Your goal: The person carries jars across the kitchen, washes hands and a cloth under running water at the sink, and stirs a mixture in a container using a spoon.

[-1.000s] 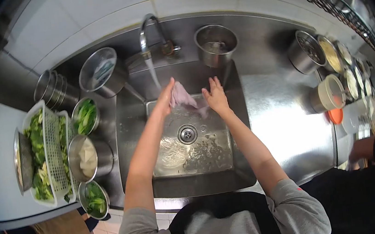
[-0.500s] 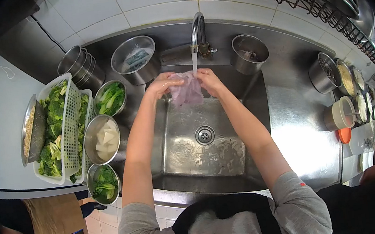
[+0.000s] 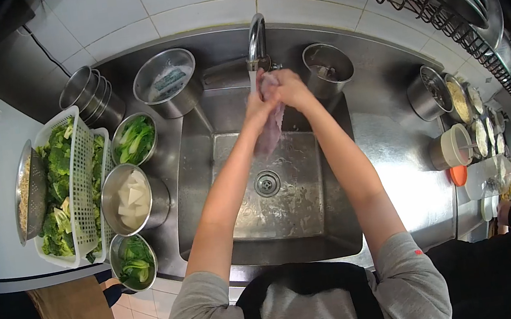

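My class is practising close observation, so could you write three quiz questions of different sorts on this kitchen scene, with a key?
1. Open question: What are the left hand and right hand handling?

2. True or false: The tap is shut off, with no water running.

3. Multiple choice: As pictured, where is the broccoli relative to the sink?
a) To its left
b) To its right
c) Inside it

Key
1. A pale purple cloth.
2. False: water runs from the tap.
3. a
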A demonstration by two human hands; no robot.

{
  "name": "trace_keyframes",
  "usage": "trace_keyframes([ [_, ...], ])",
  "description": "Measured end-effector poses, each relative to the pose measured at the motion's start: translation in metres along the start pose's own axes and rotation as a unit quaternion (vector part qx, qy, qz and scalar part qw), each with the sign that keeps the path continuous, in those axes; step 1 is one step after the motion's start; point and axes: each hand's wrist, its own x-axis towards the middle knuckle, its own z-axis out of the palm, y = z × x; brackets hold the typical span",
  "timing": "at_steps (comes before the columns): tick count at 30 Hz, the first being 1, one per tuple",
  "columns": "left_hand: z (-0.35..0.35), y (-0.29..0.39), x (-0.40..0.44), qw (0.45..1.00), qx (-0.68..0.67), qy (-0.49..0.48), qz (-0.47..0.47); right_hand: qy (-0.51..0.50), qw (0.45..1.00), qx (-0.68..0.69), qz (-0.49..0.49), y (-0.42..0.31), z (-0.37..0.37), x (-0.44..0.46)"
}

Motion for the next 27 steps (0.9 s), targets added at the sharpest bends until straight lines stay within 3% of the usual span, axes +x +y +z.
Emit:
trace_keyframes([
  [2, -0.004, -0.008, -0.013, 0.949, 0.284, -0.121, 0.068, 0.086, 0.993, 0.044, -0.066, 0.040, -0.011, 0.021],
  [3, -0.013, -0.006, -0.016, 0.879, 0.444, -0.175, -0.003, 0.109, 0.989, 0.081, -0.052, 0.027, -0.027, 0.008],
  [4, -0.034, -0.018, -0.012, 0.832, 0.508, -0.224, 0.003, 0.099, 0.983, 0.155, -0.026, 0.032, -0.038, 0.006],
  [6, -0.070, -0.034, -0.003, 0.712, 0.643, -0.282, 0.011, 0.253, 0.963, 0.078, -0.052, 0.058, -0.043, 0.001],
  [7, -0.078, -0.032, 0.003, 0.639, 0.713, -0.288, 0.013, 0.254, 0.963, 0.080, -0.053, 0.072, -0.037, -0.002],
  [8, -0.076, -0.029, 0.009, 0.638, 0.715, -0.287, 0.012, 0.268, 0.963, -0.015, -0.029, 0.089, -0.024, -0.008],
  [9, -0.070, -0.024, 0.015, 0.657, 0.705, -0.254, -0.083, 0.279, 0.954, -0.108, -0.003, 0.103, -0.009, -0.015],
  [10, -0.065, -0.023, 0.021, 0.668, 0.689, -0.218, -0.177, 0.200, 0.974, -0.100, 0.046, 0.111, 0.006, -0.020],
  [11, -0.060, -0.030, 0.027, 0.687, 0.673, -0.232, -0.149, 0.078, 0.980, -0.123, 0.137, 0.125, 0.023, -0.016],
  [12, -0.054, -0.038, 0.032, 0.704, 0.656, -0.245, -0.120, 0.008, 0.981, -0.048, 0.187, 0.131, 0.043, -0.021],
  [13, -0.046, -0.039, 0.030, 0.702, 0.659, -0.243, -0.119, -0.031, 0.976, -0.143, 0.162, 0.139, 0.063, -0.021],
  [14, -0.037, -0.039, 0.026, 0.762, 0.603, -0.215, -0.094, -0.021, 0.975, -0.167, 0.147, 0.150, 0.087, -0.019],
  [15, -0.033, -0.037, 0.023, 0.817, 0.541, -0.187, -0.069, 0.004, 0.995, 0.000, 0.102, 0.174, 0.114, -0.016],
  [16, -0.035, -0.031, 0.021, 0.816, 0.543, -0.186, -0.070, 0.002, 0.995, 0.003, 0.102, 0.155, 0.116, -0.021],
  [17, -0.040, -0.022, 0.022, 0.909, 0.318, -0.165, -0.214, 0.052, 0.974, 0.185, 0.120, 0.135, 0.118, -0.022],
  [18, -0.045, -0.010, 0.022, 0.929, 0.067, -0.129, -0.340, 0.101, 0.917, 0.361, 0.135, 0.116, 0.119, -0.022],
  [19, -0.050, 0.009, 0.016, 0.943, -0.049, -0.133, -0.301, 0.150, 0.879, 0.424, 0.158, 0.108, 0.120, -0.015],
  [20, -0.064, 0.008, 0.010, 0.943, -0.046, -0.131, -0.302, 0.149, 0.878, 0.426, 0.159, 0.100, 0.120, -0.010],
  [22, -0.088, -0.004, 0.000, 0.946, -0.225, -0.010, -0.233, 0.200, 0.869, 0.451, 0.046, 0.080, 0.119, -0.001],
  [23, -0.083, -0.013, -0.015, 0.958, -0.123, 0.010, -0.258, 0.170, 0.875, 0.449, 0.065, 0.070, 0.119, 0.003],
  [24, -0.075, -0.020, -0.026, 0.959, -0.123, 0.011, -0.256, 0.169, 0.875, 0.449, 0.063, 0.064, 0.123, 0.004],
  [26, -0.062, -0.035, -0.035, 0.876, -0.334, 0.095, -0.334, 0.112, 0.818, 0.562, 0.050, 0.056, 0.127, 0.004],
  [27, -0.051, -0.033, -0.031, 0.908, -0.347, 0.079, -0.219, 0.115, 0.818, 0.561, 0.050, 0.061, 0.126, -0.001],
])
